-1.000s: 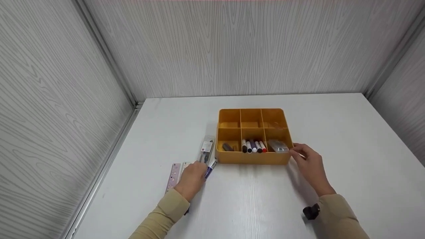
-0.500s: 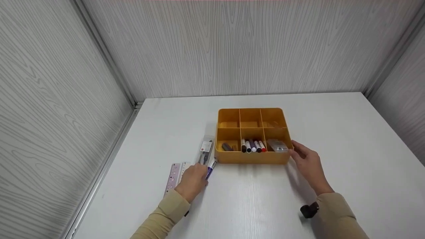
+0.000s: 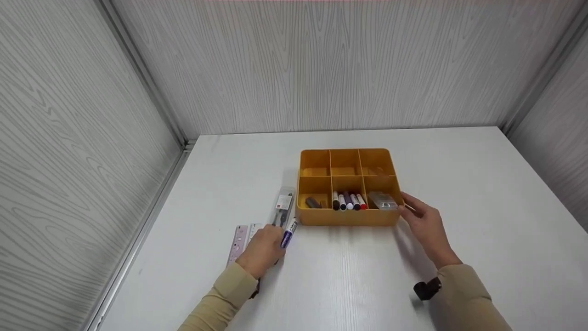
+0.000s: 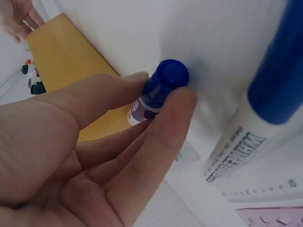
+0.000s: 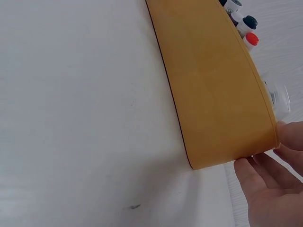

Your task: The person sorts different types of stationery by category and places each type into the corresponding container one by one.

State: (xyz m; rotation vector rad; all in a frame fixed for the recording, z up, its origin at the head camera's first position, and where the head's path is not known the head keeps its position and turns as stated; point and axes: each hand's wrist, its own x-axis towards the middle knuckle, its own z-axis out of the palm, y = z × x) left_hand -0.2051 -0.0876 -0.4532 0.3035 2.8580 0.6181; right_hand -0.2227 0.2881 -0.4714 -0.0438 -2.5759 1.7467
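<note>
A marker [image 3: 289, 232] with a blue cap [image 4: 165, 82] is pinched between the thumb and fingers of my left hand [image 3: 262, 250], just left of the orange divided box [image 3: 349, 218]. Beneath and beside this hand lie a clear pen pack [image 3: 283, 207], a pink ruler [image 3: 238, 242] and a pale ruler [image 3: 254, 231]. A second blue-capped whiteboard marker [image 4: 236, 146] shows close up in the left wrist view. My right hand [image 3: 427, 227] touches the box's right side near the front corner, its fingertips [image 5: 246, 168] against the wall and rim.
Several markers [image 3: 350, 201] fill the front middle compartment. A clear plastic case [image 3: 382, 201] sits front right, and a dark grey piece [image 3: 313, 202] front left. The white table [image 3: 349, 280] meets panel walls [image 3: 321, 69] at the back and sides.
My left fingers have closed on the marker and lifted it slightly, so more of it shows. My right hand stays at the box corner, its fingers shifted slightly along the side.
</note>
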